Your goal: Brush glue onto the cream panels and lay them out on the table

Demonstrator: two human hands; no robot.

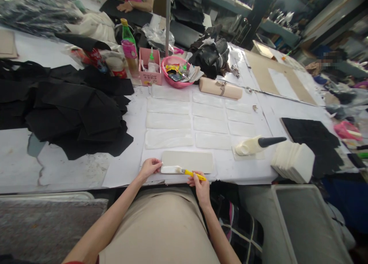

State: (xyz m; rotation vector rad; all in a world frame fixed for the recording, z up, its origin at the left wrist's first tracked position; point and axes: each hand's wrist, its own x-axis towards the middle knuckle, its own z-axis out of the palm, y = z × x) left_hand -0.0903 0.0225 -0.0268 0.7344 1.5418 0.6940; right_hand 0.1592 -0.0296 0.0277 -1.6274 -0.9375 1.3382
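My right hand (pixel 201 184) is closed round the yellow handle of a paintbrush (pixel 193 174). Its bristles touch the lower part of a light grey rectangular board (pixel 191 159), where a wet white streak runs along the near edge at the left. At the board's left end, my left hand (pixel 150 168) pinches the edge between thumb and fingers. Beyond the board lie rows of white coated strips (pixel 169 138) on white paper. Right of them a cream squeeze bottle (pixel 248 145) with a dark nozzle lies on its side.
A heap of black pieces (pixel 71 110) covers the left of the table. Stacked pale boards (pixel 293 161) stand near the right front edge, beside black sheets (pixel 312 141). At the back are a pink basket (pixel 176 82), a pink box (pixel 150 78), a bottle (pixel 129 49) and a co-worker's hand (pixel 125 6).
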